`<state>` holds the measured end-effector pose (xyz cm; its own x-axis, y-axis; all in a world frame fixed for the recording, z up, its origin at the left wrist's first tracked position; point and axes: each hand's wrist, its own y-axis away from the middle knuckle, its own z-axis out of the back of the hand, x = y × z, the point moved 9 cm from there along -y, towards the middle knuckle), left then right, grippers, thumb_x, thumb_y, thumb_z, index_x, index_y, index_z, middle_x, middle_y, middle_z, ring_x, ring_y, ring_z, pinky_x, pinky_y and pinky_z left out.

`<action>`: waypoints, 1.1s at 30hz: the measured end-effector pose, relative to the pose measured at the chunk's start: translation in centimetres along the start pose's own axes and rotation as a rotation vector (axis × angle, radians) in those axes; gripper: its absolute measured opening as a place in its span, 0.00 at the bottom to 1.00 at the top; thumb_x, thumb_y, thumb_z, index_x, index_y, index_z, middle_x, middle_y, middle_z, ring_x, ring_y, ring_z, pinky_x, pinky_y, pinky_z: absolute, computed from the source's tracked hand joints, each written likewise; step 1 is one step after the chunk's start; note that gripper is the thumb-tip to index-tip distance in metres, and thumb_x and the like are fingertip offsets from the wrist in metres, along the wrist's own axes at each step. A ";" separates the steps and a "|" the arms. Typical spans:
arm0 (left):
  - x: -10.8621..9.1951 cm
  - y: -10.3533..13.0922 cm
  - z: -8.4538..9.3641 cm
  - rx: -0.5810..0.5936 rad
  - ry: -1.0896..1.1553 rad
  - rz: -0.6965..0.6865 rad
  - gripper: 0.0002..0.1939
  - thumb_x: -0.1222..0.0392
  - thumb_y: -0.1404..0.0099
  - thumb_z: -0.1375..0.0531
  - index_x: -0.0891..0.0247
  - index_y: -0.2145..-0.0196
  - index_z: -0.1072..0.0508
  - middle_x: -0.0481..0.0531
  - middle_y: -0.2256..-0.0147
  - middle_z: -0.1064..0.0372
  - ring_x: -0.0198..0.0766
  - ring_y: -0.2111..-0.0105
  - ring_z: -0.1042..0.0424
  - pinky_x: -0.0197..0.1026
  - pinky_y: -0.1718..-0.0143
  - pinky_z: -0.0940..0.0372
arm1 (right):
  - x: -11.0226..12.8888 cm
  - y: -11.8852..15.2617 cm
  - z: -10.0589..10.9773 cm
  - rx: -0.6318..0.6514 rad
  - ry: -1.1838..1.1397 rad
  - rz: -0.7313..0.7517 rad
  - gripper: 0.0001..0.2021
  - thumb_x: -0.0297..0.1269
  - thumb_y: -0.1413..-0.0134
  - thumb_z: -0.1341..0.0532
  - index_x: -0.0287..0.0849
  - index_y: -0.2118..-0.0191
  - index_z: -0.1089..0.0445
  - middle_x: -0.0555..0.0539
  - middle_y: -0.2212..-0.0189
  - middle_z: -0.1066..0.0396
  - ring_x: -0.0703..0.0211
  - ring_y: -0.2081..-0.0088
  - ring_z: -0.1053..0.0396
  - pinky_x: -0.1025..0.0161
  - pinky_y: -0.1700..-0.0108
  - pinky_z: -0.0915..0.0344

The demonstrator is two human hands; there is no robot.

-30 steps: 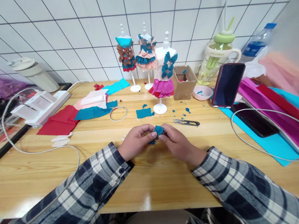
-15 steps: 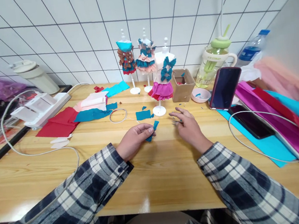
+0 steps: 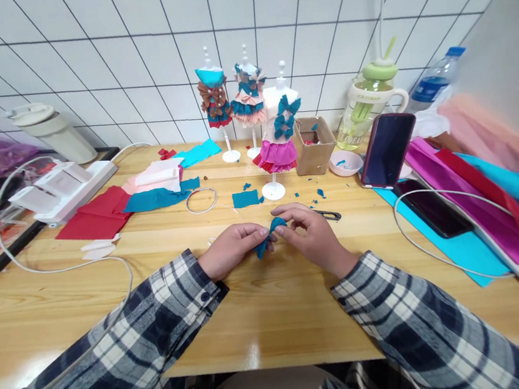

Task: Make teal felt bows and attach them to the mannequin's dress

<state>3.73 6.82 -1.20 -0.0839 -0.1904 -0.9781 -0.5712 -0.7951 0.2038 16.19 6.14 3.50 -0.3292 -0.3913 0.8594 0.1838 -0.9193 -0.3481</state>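
Note:
A small teal crepe-paper piece [image 3: 276, 224], pinched in at its middle like a bow, is between my two hands above the table. My left hand [image 3: 235, 248] is closed on its lower left part, thumb over fingers. With thumb and fingertips, my right hand [image 3: 309, 235] grips its upper right end. Just beyond the right hand lies a small black cutting tool [image 3: 329, 215], partly covered by the fingers. A flat teal paper rectangle [image 3: 245, 199] and teal scraps [image 3: 320, 193] lie farther back. Nearest of the dress stands is one with a pink skirt [image 3: 276, 154] and teal bows.
Two more dressed mini mannequins [image 3: 214, 99] stand behind. A cardboard box [image 3: 314, 150], pink bowl [image 3: 346, 163], propped phone [image 3: 387, 150] and green-lidded bottle [image 3: 371, 102] are at right. Red paper [image 3: 96, 214], a wire ring [image 3: 201, 200] and a white power strip [image 3: 65, 190] lie left.
My right hand has let go of the black cutting tool, now on the table, and moved left to grip the teal paper. The piece now looks more gathered.

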 end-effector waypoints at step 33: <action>-4.3 1.3 1.4 -0.341 -0.797 -0.271 0.12 0.55 0.37 0.47 0.63 0.71 0.28 0.49 0.70 0.26 0.38 0.67 0.29 0.38 0.63 0.37 | -2.8 -0.4 3.7 -0.163 0.130 -0.149 0.14 0.40 0.45 0.47 0.41 0.56 0.31 0.44 0.64 0.28 0.53 0.61 0.32 0.56 0.58 0.35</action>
<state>2.20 7.46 3.23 -0.5942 0.3822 -0.7077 -0.3918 -0.9060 -0.1604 20.44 7.77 2.63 -0.4596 -0.2440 0.8539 -0.0236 -0.9578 -0.2864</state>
